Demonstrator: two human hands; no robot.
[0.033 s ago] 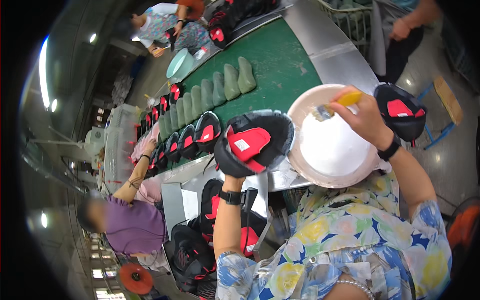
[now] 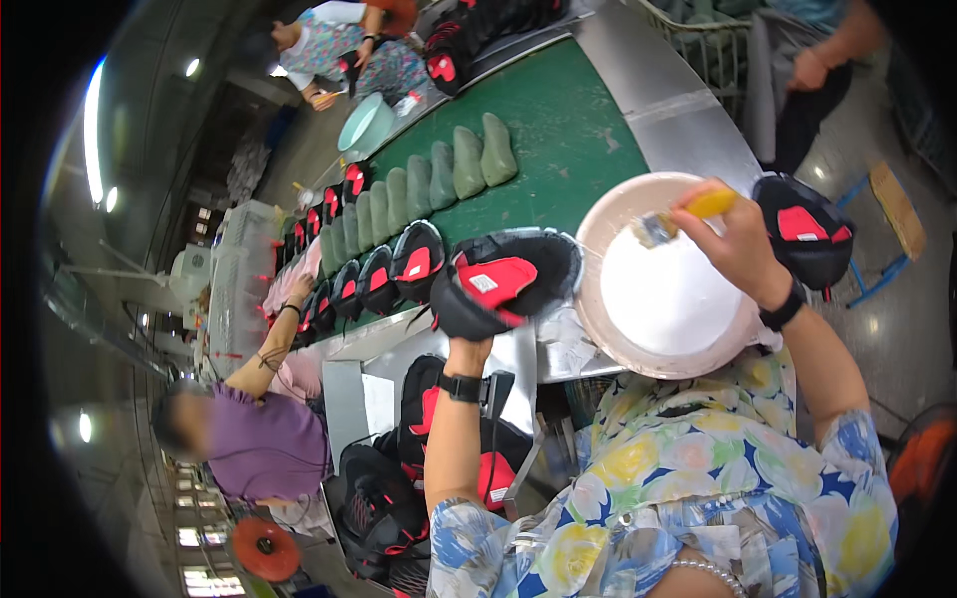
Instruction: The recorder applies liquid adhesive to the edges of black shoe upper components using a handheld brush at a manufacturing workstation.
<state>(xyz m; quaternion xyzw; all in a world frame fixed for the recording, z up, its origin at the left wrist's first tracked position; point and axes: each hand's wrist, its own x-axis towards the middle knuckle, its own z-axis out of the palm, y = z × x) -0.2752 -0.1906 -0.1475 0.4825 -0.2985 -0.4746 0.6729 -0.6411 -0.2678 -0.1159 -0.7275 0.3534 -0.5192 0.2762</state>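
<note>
The left hand (image 2: 471,350) holds a black and red shoe top (image 2: 505,279) from below (most of its fingers are hidden). The right hand (image 2: 735,241) pinches a yellow-handled brush (image 2: 654,230). The two hands are well apart.

The shoe top is up in the air by the near edge of the table (image 2: 573,125), just left of a pink bucket (image 2: 591,286). I can't tell if it touches the rim. The bucket sits at the table's near right corner, with white liquid (image 2: 670,299) inside. The brush is over the liquid, off the shoe top.

Farther out, more shoe tops (image 2: 376,283) line up close to the near edge, and green foot shapes (image 2: 396,194) stand behind them. A person in purple (image 2: 267,444) reaches in from the left.

The job looks partly done. A pale band runs along the shoe top's right rim, so that bit may be brushed already. The rest of the rim looks dark and may be left to do (I can't tell about the lined-up ones).

Compared with the earlier picture, the shoe top is tipped a little differently and its near side is blurry. The brush has hardly moved.
</note>
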